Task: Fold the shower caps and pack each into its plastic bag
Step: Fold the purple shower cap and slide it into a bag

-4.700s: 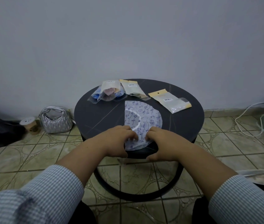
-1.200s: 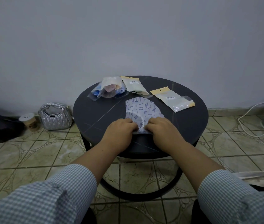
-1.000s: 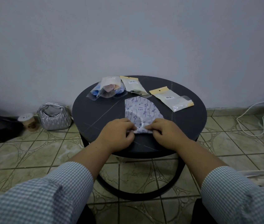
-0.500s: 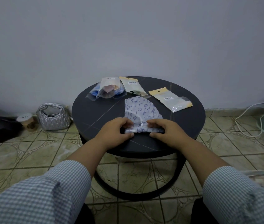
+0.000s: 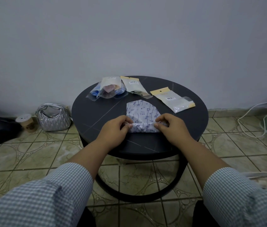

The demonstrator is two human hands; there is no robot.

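A white shower cap (image 5: 141, 113) printed with blue music notes lies folded on the round dark table (image 5: 96, 112). Its near edge is rolled into a thick band. My left hand (image 5: 114, 130) pinches the left end of that roll and my right hand (image 5: 170, 126) pinches the right end. An empty clear plastic bag (image 5: 173, 99) with a yellow header lies at the back right. Two packed bags (image 5: 108, 89) are stacked at the back left, and another packed bag (image 5: 134, 86) rests beside them.
On the tiled floor to the table's left stand a silver quilted handbag (image 5: 53, 117) and a paper cup (image 5: 25, 122). A white cable (image 5: 250, 115) runs along the floor at right. A phone (image 5: 263, 181) lies on my right knee. The wall stands close behind the table.
Both hands have rolled the cap's near edge away from me, so the roll is thicker and the flat part shorter. My hands moved apart to the roll's ends.
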